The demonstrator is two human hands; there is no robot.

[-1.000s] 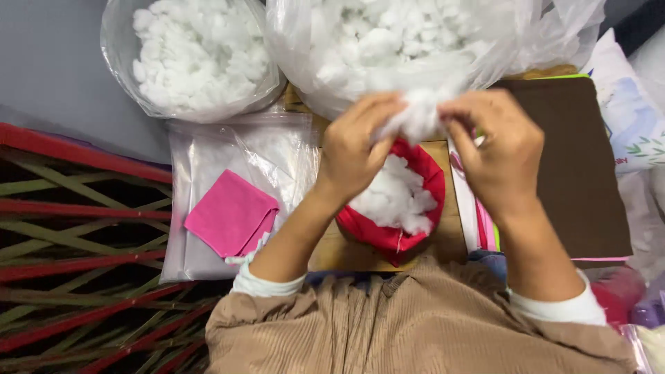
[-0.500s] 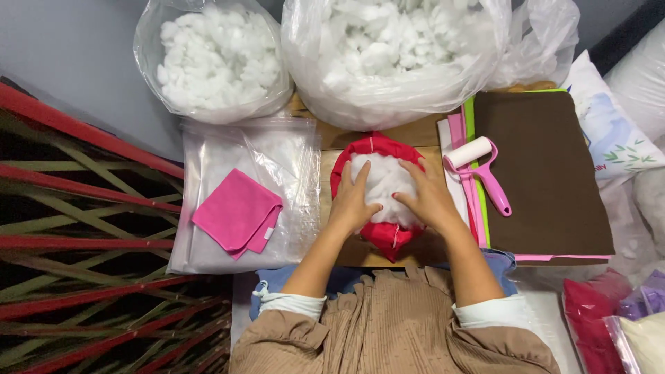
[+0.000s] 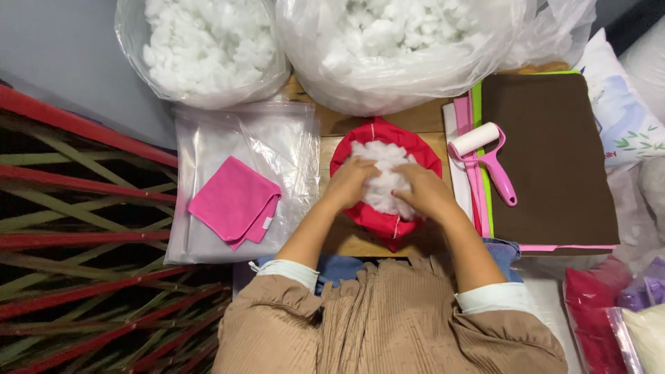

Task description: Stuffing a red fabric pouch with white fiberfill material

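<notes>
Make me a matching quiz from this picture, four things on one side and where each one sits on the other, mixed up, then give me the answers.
Things:
1. lint roller
2. pink cloth
3. red fabric cover
4. white stuffing

Places:
A. folded on the clear plastic bags, on the person's left
B. under both hands, the left hand and the right hand, inside the red fabric
C. on the felt sheets, on the person's right
D. on the wooden board, in front of the person

Pairs: 1-C, 2-A, 3-D, 4-B
</notes>
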